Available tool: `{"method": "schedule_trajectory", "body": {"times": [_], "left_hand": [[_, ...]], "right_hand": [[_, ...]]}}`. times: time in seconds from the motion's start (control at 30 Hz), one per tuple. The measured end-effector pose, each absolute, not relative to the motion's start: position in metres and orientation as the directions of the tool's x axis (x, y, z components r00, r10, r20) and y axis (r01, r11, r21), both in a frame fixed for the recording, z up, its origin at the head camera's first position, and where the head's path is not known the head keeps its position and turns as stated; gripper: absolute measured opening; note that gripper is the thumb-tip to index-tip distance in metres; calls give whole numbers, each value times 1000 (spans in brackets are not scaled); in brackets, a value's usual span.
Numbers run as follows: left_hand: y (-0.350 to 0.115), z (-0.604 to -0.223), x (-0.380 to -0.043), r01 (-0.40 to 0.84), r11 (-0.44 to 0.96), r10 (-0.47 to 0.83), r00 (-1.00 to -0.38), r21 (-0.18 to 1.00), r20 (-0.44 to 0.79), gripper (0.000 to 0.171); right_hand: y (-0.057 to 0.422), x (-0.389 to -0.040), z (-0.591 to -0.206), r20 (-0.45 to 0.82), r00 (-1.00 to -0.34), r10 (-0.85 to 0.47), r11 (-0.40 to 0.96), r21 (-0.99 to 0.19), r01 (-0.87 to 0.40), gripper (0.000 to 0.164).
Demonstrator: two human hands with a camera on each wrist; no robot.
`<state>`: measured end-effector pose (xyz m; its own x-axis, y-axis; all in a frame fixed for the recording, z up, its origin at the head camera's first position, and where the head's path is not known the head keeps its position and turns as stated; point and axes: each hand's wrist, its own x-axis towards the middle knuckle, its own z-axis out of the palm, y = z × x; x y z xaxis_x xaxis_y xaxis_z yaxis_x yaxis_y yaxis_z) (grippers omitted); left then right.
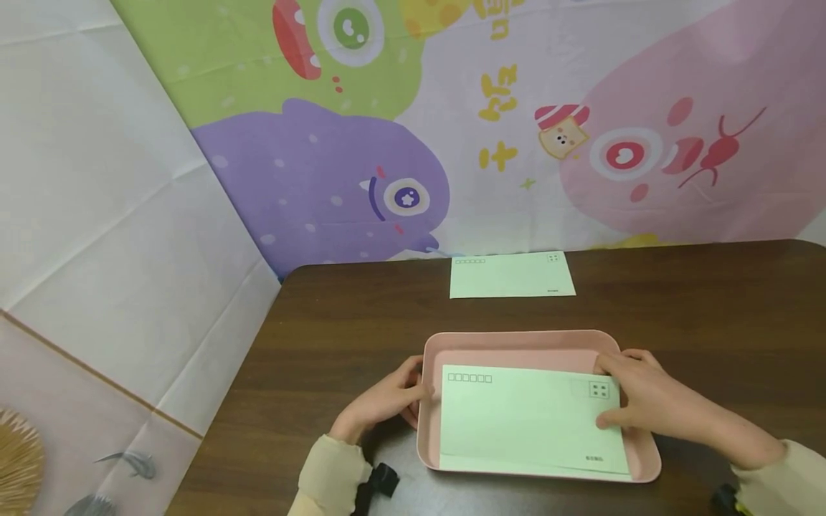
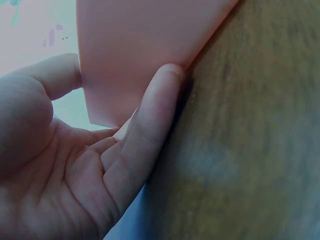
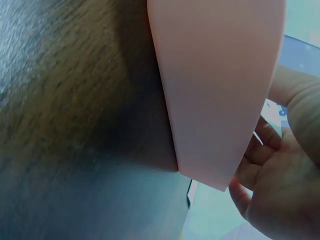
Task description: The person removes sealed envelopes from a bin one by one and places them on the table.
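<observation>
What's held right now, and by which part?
The left hand holds the pink tray by its left wall. The right hand is over the tray's right end, thumb over the green envelope inside; whether it grips anything can't be told.

An indoor tabletop corner, type unclear: dark wood-grain table (image 1: 342, 322) before a cartoon-printed cloth (image 1: 310, 179), pale sheet (image 1: 97, 158) alongside.

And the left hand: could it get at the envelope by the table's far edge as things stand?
Probably yes: the way to the far envelope looks free across bare tabletop, though the left hand would first have to let go of the pink tray.
</observation>
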<state>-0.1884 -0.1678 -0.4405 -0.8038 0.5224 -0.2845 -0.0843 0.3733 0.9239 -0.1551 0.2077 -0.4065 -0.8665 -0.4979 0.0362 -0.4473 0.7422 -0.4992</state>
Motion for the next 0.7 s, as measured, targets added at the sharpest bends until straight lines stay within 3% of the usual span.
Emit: {"method": "schedule_trajectory", "body": {"times": [0.5, 0.7], "left_hand": [[-168, -442, -188, -77, 378, 510, -814, 923, -277, 54], [-168, -442, -189, -82, 368, 515, -812, 926, -276, 54]], "right_hand": [[209, -153, -402, 31, -908, -417, 727, -589, -354, 33], [207, -149, -399, 34, -945, -325, 740, -613, -277, 43]]}}
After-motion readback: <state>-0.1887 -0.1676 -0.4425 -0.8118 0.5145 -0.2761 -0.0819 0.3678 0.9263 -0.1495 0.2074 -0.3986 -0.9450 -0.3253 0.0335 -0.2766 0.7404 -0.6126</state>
